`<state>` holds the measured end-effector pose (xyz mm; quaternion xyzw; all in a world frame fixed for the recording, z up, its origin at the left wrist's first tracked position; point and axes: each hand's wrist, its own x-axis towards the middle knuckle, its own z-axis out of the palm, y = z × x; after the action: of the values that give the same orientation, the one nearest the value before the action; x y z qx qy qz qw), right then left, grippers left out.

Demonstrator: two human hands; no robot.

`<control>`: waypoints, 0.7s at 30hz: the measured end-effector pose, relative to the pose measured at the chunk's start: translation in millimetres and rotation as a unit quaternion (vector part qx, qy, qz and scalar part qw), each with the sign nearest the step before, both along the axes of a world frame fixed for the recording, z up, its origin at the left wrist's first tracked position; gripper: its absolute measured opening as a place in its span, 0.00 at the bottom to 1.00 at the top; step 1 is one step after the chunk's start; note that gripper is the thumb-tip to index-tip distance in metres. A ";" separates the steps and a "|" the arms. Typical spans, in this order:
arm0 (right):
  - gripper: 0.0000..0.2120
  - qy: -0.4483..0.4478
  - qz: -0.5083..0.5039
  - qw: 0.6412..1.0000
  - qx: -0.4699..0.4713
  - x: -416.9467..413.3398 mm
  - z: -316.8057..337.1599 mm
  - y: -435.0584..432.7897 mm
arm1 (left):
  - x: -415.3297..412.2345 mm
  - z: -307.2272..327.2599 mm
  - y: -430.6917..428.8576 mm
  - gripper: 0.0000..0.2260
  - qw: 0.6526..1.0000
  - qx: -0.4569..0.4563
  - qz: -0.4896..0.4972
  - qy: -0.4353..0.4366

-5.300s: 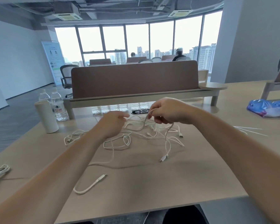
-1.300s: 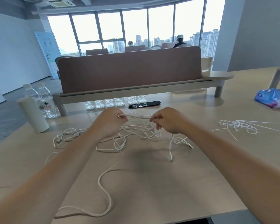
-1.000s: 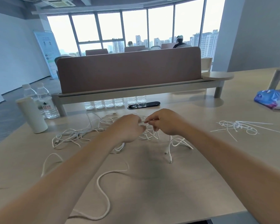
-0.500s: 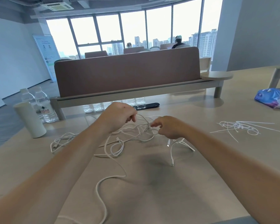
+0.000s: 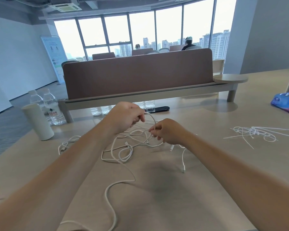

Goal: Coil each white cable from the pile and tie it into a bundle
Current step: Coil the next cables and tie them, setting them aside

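L hand (image 5: pixel 125 116) and R hand (image 5: pixel 167 130) fingers clamped on one white cable (image 5: pixel 153 120), first loop just above the pile (image 5: pixel 122 152) at my 12, ties (image 5: pixel 254 132) idle at 2, so I'd say coiling barely begun, tying + rest of pile left.

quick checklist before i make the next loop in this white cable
1. Left hand grips the white cable: ok.
2. Right hand pinches the same cable: ok.
3. Loop arcs between both hands: ok.
4. Held cable free of the cable pile: cannot tell, strands cross.
5. Zip ties lying on the table, to the right: ok.
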<state>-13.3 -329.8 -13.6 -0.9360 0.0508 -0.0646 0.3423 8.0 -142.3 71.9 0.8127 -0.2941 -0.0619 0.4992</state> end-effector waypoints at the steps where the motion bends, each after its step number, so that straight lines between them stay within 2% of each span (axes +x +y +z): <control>1: 0.08 -0.015 -0.011 1.000 0.002 0.6 1.3 0.0 | 2.5 0.2 2.9 0.14 1.000 0.012 0.014 -0.010; 3: 0.09 -0.053 -0.034 0.997 0.033 1.5 4.7 -2.4 | 8.9 -0.2 9.9 0.15 0.996 0.061 0.057 -0.044; 6: 0.10 -0.080 -0.055 0.986 0.138 0.2 12.8 -7.4 | 13.4 -4.2 16.7 0.15 0.974 0.191 0.085 -0.089; 8: 0.13 -0.081 -0.035 0.983 0.161 0.1 18.4 -7.6 | 16.3 -11.7 18.5 0.13 0.971 0.223 0.072 -0.047; 10: 0.14 -0.080 -0.012 0.983 0.163 0.6 24.4 -3.8 | 17.7 -18.9 17.9 0.12 0.975 0.211 0.066 -0.003; 12: 0.13 -0.079 0.004 0.987 0.139 0.1 30.2 0.9 | 18.3 -23.2 12.7 0.11 0.978 0.200 0.057 -0.011; 15: 0.12 -0.059 0.022 0.998 0.024 -2.5 37.2 5.0 | 12.5 -22.3 0.3 0.16 0.987 0.142 0.062 -0.044; 17: 0.14 -0.035 0.027 0.998 -0.034 -3.1 38.0 7.9 | 12.3 -19.5 -6.6 0.16 0.991 0.104 0.065 -0.044; 18: 0.15 -0.028 0.028 0.998 -0.049 -2.7 37.9 8.7 | 13.4 -18.1 -9.6 0.14 0.991 0.109 0.062 -0.049; 21: 0.12 -0.030 0.034 0.997 -0.067 -1.8 35.1 10.2 | 15.7 -17.2 -15.1 0.17 0.973 0.207 0.034 -0.094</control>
<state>-15.1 -319.5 21.5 -0.9556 0.0040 -0.0839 0.2824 23.6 -157.4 54.7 0.9101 -0.2931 -0.0276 0.2917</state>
